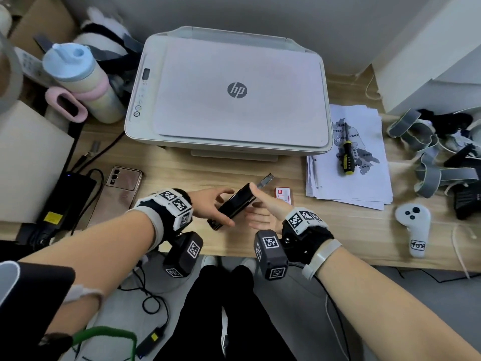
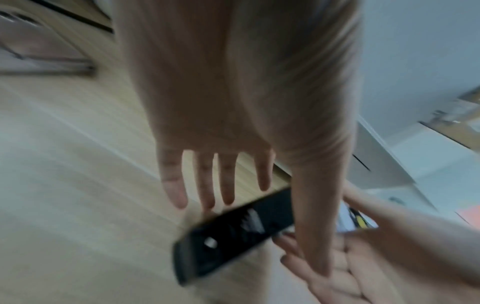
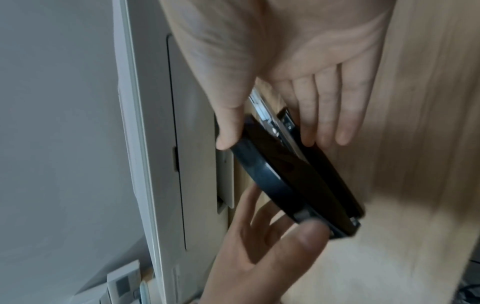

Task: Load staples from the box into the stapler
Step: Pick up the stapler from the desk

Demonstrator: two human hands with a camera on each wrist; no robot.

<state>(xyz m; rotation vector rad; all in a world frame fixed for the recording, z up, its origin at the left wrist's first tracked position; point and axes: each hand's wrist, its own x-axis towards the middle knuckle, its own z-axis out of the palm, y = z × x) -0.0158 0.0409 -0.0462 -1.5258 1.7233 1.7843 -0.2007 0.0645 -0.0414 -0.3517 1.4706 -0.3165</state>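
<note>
The black stapler (image 1: 234,201) is held tilted above the wooden desk (image 1: 346,230), in front of the printer. Its metal staple tray (image 1: 266,180) sticks out of the far end. My right hand (image 1: 253,204) pinches the stapler near that end, thumb on top and fingers underneath, as the right wrist view shows (image 3: 270,139). My left hand (image 1: 226,207) has straight fingers spread beside the stapler (image 3: 285,174), and its thumb touches the near end. The small red and white staple box (image 1: 283,196) lies on the desk just right of my right hand. The left wrist view is blurred.
A white printer (image 1: 229,95) fills the desk's back. A phone (image 1: 122,188) and a black power brick (image 1: 67,201) lie at the left. At the right, a screwdriver (image 1: 346,155) lies on papers (image 1: 364,183), with a white controller (image 1: 413,230) and grey straps (image 1: 429,152) beyond. A bottle (image 1: 80,82) stands back left.
</note>
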